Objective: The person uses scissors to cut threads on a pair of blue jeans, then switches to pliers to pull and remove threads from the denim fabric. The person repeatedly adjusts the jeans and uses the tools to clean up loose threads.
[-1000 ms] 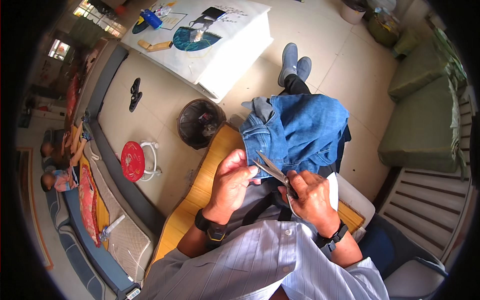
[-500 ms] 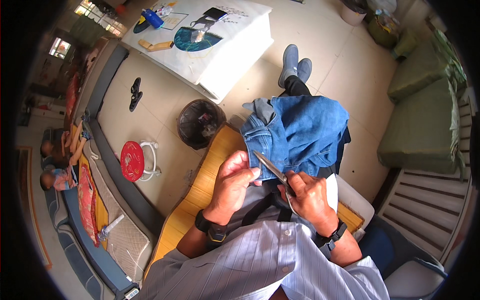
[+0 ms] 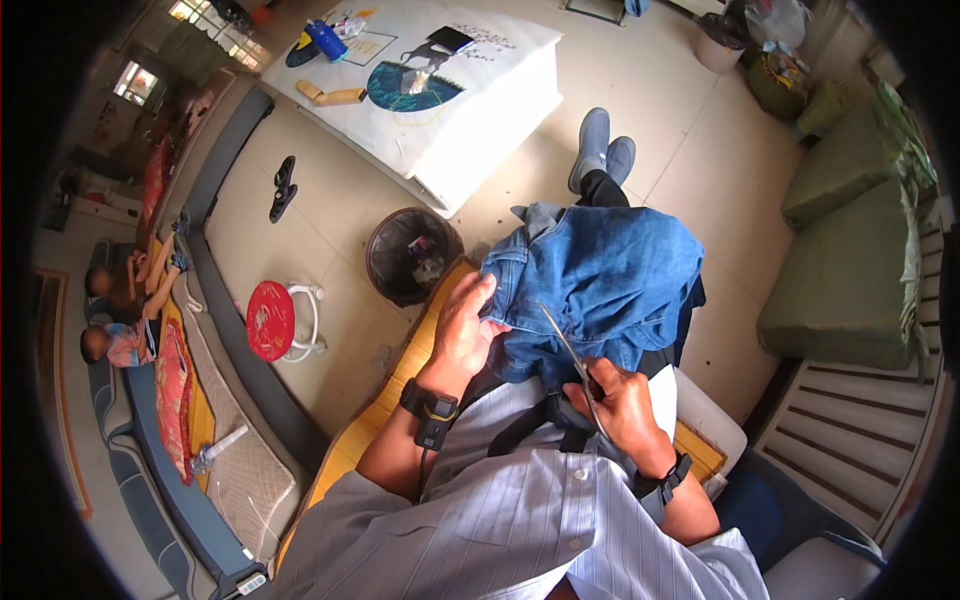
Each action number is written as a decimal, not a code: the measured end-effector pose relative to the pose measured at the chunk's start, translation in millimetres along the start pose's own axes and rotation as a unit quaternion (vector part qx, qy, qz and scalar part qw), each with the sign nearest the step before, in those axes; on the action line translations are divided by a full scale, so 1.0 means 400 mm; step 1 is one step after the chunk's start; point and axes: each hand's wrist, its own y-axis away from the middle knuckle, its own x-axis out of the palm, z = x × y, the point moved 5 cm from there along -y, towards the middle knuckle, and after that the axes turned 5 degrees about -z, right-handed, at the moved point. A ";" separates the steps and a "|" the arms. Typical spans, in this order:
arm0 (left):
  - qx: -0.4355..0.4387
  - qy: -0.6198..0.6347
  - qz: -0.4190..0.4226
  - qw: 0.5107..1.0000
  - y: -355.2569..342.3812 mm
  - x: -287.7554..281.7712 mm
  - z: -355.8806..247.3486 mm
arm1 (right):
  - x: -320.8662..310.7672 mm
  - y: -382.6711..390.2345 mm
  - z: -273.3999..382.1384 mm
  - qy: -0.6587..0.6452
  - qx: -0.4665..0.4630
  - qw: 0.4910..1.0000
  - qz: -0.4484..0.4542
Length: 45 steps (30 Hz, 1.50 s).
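Note:
Blue denim garment point(image 3: 610, 270) lies bunched over my lap and legs. My left hand point(image 3: 465, 325) grips the waistband edge at its left side, thumb on top and fingers curled. My right hand point(image 3: 620, 405) is closed round the handles of metal scissors point(image 3: 560, 335), whose blades point up and left over the denim, their tips a little to the right of my left hand. Some grey fabric point(image 3: 540, 220) shows at the garment's upper left.
Around me are a white table point(image 3: 490, 120) with small items, a dark bin point(image 3: 395, 255), a red stool point(image 3: 268, 325), black sandals point(image 3: 282, 188), green wrapped cushions point(image 3: 830, 270) and a slatted bench point(image 3: 840, 430). Two people point(image 3: 145, 340) are on the sofa point(image 3: 230, 470) at the left.
My left hand has risen with the waistband it grips. The scissors and my right hand have dropped slightly, the blades now steeper and away from my left thumb. The surroundings sit slightly lower in view.

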 end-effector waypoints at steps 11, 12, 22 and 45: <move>0.283 -0.253 0.096 0.920 0.108 0.118 -0.086 | -0.067 -0.040 0.075 0.079 -0.053 0.994 -0.060; 0.288 -0.273 0.101 0.912 0.124 0.125 -0.088 | -0.077 -0.047 0.093 0.104 -0.073 0.989 -0.069; 0.473 -0.429 0.104 0.763 0.211 0.200 -0.117 | -0.114 -0.067 0.155 0.208 -0.156 0.962 -0.084; 0.127 -0.331 -0.089 0.931 0.023 -0.154 -0.033 | -0.085 0.038 -0.010 -0.028 0.108 0.994 -0.004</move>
